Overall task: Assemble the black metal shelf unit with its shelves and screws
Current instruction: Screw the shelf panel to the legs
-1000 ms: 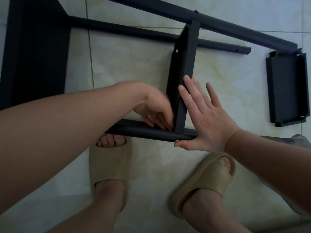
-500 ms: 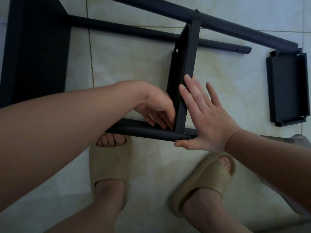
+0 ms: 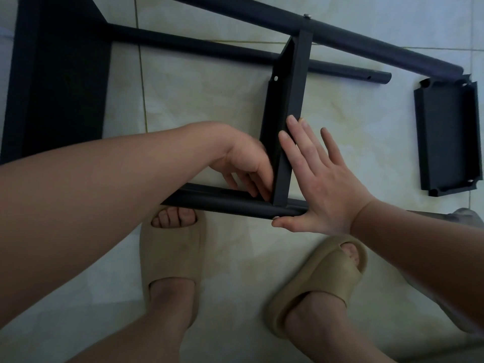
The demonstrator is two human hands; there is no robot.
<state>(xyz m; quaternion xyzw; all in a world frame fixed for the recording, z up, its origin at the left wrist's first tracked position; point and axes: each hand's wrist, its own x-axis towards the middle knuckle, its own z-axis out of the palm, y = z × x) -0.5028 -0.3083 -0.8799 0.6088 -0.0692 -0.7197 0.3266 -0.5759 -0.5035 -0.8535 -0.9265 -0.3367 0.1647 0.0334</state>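
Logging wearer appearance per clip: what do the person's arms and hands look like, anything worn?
Both arms are bare: the left forearm and right forearm show no sleeve up to the frame edge. The left hand and right hand are ungloved, with no ring, watch or bracelet in view. The right hand's fingernails look short and unpainted.

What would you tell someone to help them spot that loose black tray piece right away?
Start at the black frame lying on the pale tiled floor and follow its long top pole to its right end. Just below that end lies a small rectangular shelf, flat on the tiles. Unlike the shelf standing on edge between the poles, no hand touches it.
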